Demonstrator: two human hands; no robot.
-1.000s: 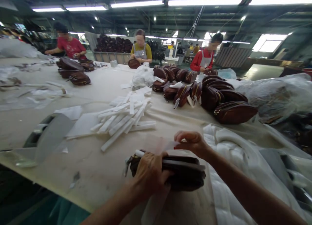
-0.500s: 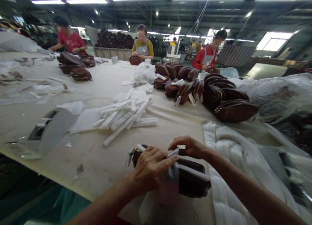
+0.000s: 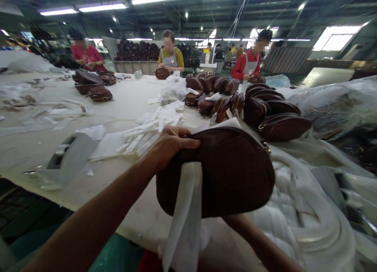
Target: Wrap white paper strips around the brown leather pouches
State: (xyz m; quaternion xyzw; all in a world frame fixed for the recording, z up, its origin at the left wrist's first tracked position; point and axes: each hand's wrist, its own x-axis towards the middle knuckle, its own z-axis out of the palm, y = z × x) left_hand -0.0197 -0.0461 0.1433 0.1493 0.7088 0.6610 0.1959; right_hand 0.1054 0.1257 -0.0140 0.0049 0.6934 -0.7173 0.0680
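A dark brown leather bag point(image 3: 232, 173) is held up in front of me, its flat side facing me and its zipped edge uppermost. My left hand point(image 3: 173, 142) is closed on its upper left edge, the thumb lying across the front. A long strip of thin white wrapping point(image 3: 184, 221) hangs down over the bag's front, and more white sheet point(image 3: 218, 124) shows behind its top edge. From below, my right forearm point(image 3: 250, 236) reaches up behind the bag, which hides that hand and its fingers.
White foam strips point(image 3: 138, 140) lie beyond my left hand. A grey tape dispenser point(image 3: 73, 158) stands at left. Several finished brown bags point(image 3: 285, 126) are heaped ahead to the right, near white padding point(image 3: 312, 197). Co-workers point(image 3: 172, 57) stand across the table.
The bag has been lifted off the table and turned with its broad side towards me. My left hand has shifted to its top edge; my right hand has gone from above it to behind it.
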